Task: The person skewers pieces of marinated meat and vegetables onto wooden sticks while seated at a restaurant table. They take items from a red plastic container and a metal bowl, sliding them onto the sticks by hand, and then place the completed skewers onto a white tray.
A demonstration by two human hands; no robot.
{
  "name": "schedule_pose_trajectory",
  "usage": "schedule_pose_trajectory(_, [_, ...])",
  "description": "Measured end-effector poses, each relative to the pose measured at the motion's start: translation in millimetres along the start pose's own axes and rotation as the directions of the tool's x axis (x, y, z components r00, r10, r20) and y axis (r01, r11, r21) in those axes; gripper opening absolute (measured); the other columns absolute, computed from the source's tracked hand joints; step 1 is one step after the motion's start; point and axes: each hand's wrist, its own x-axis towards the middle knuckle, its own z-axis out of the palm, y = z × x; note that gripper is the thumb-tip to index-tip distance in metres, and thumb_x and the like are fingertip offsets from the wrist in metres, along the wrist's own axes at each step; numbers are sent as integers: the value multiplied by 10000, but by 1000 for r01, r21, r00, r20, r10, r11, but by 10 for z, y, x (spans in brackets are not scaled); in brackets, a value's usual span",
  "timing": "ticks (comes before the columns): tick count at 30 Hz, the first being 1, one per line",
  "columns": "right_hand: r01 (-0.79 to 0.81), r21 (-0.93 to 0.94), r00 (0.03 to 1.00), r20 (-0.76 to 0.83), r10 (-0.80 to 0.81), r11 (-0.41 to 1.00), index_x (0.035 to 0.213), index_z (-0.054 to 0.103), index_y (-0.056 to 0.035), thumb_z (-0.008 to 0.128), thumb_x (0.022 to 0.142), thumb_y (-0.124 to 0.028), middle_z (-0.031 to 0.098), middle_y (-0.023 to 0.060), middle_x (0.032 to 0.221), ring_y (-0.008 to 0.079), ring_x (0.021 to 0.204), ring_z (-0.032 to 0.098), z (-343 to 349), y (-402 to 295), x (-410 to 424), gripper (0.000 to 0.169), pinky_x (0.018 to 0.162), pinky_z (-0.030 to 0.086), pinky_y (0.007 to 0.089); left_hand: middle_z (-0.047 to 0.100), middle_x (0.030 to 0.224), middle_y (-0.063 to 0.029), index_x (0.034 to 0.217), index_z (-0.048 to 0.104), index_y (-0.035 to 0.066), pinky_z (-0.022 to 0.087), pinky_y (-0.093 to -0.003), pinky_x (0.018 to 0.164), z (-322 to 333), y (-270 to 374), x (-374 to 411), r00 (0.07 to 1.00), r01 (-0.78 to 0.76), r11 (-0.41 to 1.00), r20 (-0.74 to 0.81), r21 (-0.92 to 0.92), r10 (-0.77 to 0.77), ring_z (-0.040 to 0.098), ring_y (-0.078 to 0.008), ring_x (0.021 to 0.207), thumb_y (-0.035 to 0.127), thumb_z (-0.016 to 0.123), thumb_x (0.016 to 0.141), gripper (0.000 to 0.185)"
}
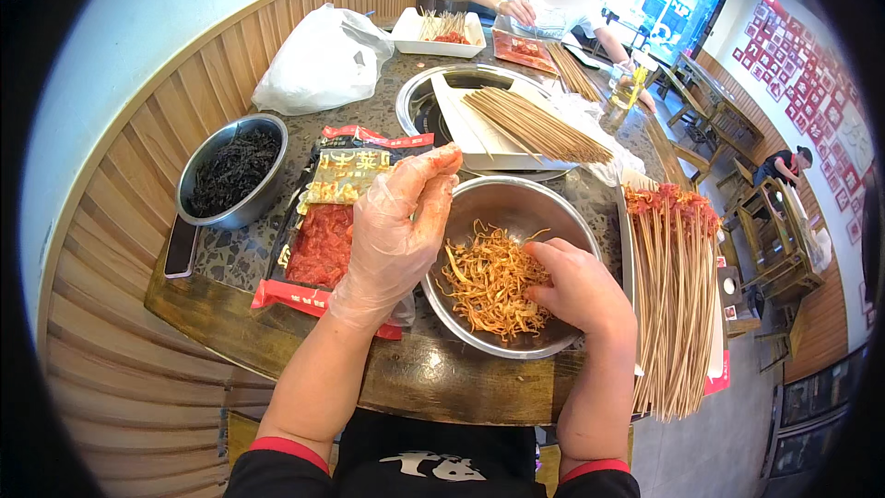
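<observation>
My left hand (408,221), in a clear plastic glove, is raised beside a bowl's left rim, partly in front of an opened bag of red raw meat slices (321,245). Its fingers are drawn together with reddish smears at the tips; whether anything sits between them is hidden. Bare, my right hand (577,283) reaches into the stainless steel bowl (477,204). Its thumb and forefinger are apart and touch the orange-brown shredded strips (494,283). Right of the bowl lies a tray (628,249) of long wooden skewers (671,311) with red food on their far ends.
A metal bowl of dark shreds (235,169) and a phone (181,249) are at the left. Behind stand a white plastic bag (325,59) and loose skewers (536,121) on a white tray (453,114) over a round cooker (415,93). Another person (553,0) sits opposite.
</observation>
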Motion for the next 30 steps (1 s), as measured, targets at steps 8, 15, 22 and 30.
schedule_pose_trajectory(8, [68, -67, 992, -102, -75, 995, 813, 661, -28, 650, 695, -90, 615, 162, 765, 336, 753, 608, 16, 52, 107, 133, 695, 489, 403, 674, 941, -134, 1037, 619, 2, 516, -313, 745, 13, 67, 25, 998, 34, 998, -57, -53, -37, 661, -245, 863, -32, 587, 836, 206])
schedule_pose_trajectory(15, [-57, -126, 974, 212, 83, 990, 809, 653, -51, 697, 652, -130, 618, 128, 799, 318, 798, 606, -142, -64, -68, 181, 705, 488, 392, 675, 927, -138, 1033, 621, -9, 523, -305, 722, -41, 65, 50, 995, 33, 996, -93, -78, -40, 663, -220, 841, -42, 574, 837, 204])
schedule_pose_trajectory(22, [-37, -337, 945, 294, 143, 941, 912, 609, -87, 706, 632, -195, 563, 75, 981, 291, 928, 584, -64, -241, -41, 316, 769, 482, 397, 668, 889, -142, 1013, 620, -9, 518, -313, 706, -52, 20, 43, 990, 18, 993, -136, -117, -34, 657, -244, 810, -48, 578, 826, 195])
schedule_pose_trajectory(30, [105, -78, 973, 213, -87, 991, 805, 574, 11, 603, 726, -93, 577, 163, 834, 355, 854, 561, 2, 57, 6, 134, 744, 458, 420, 671, 953, -120, 1054, 600, -27, 522, -270, 749, -67, -16, 50, 990, 29, 991, -130, -130, -46, 652, -166, 846, -52, 554, 850, 210])
